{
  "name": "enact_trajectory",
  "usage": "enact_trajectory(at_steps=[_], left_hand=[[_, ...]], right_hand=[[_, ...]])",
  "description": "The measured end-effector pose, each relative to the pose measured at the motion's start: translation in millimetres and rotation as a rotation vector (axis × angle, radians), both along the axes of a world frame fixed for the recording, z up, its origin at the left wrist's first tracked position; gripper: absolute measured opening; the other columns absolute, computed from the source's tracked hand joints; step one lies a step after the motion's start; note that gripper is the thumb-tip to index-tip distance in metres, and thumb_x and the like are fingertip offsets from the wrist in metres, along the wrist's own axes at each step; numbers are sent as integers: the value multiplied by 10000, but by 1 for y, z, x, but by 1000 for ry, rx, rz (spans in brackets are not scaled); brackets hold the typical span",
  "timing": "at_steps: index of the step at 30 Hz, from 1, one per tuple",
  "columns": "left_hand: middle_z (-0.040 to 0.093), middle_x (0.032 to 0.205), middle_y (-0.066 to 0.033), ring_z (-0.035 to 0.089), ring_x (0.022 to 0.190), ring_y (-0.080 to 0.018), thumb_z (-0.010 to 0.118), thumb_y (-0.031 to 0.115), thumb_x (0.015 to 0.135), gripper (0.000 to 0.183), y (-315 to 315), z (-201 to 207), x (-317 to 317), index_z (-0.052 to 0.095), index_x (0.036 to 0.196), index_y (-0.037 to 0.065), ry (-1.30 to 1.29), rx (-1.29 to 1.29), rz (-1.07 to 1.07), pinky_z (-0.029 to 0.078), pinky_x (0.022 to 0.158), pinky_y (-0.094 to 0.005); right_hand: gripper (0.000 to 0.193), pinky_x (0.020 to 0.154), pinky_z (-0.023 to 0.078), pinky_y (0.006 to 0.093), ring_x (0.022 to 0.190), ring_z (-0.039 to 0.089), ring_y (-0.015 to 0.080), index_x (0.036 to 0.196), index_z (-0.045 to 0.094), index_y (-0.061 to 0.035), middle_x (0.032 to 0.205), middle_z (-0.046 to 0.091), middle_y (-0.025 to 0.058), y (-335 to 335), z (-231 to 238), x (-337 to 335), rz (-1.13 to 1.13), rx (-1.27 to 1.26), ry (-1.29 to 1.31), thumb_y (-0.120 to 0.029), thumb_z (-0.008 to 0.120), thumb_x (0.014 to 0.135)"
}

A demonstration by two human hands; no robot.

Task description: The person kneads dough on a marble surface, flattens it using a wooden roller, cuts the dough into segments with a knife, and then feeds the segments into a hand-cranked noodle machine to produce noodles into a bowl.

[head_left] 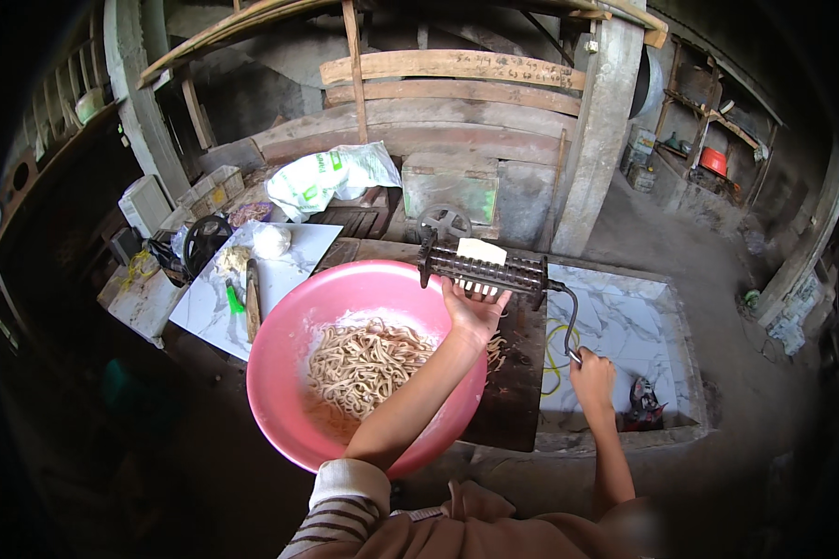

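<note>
A hand-cranked noodle cutter (522, 274) with dark rollers stands beyond the pink tub (268, 373). A pale sheet of dough (481, 250) sticks up out of its top, and short cut strips (475, 288) hang below the rollers. My left hand (473, 315) is palm up under those strips, fingers stretched out and open. My right hand (592, 380) is closed around the grip of the bent metal crank (571, 315) at the cutter's right side. Inside the tub lies a heap of floury dough strips (368, 366).
On the left, a marble-patterned board (200, 303) bears a white dough ball (271, 241), a green-handled tool (234, 296) and a wooden stick (253, 303). Behind lies a white sack (331, 177). A yellow cord (557, 361) and a dark-red object (643, 405) lie on the right-hand slab.
</note>
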State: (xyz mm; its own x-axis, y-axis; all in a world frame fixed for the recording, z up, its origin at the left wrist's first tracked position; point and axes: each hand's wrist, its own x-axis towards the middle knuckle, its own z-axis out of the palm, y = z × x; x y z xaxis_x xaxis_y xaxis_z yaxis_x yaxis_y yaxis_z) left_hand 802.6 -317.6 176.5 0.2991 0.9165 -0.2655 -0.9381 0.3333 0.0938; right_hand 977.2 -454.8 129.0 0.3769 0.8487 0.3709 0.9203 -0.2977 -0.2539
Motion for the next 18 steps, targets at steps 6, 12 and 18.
enact_trajectory(at_steps=[6, 12, 18], left_hand=[[491, 1173, -92, 464, 1084, -259, 320, 462, 876, 441, 12, 2, 5, 495, 1117, 138, 32, 32, -41, 351, 923, -516], [538, 1144, -51, 489, 1051, -227, 282, 361, 872, 404, 19, 0, 6, 522, 1096, 125, 98, 34, -24, 329, 921, -501], [528, 1162, -79, 480, 1087, -252, 305, 387, 890, 410, 19, 7, 1, 526, 1111, 120, 70, 26, -38, 304, 961, -534]], right_hand=[[112, 589, 470, 444, 611, 605, 362, 778, 623, -46, 636, 613, 177, -36, 58, -13, 84, -37, -35, -147, 604, 732], [76, 577, 469, 416, 561, 591, 344, 729, 599, -43, 606, 602, 165, -34, 82, -20, 126, 58, -120, -112, 623, 711], [106, 609, 460, 370, 463, 534, 276, 638, 531, -62, 500, 529, 93, -18, 116, -8, 201, 443, -377, -26, 628, 663]])
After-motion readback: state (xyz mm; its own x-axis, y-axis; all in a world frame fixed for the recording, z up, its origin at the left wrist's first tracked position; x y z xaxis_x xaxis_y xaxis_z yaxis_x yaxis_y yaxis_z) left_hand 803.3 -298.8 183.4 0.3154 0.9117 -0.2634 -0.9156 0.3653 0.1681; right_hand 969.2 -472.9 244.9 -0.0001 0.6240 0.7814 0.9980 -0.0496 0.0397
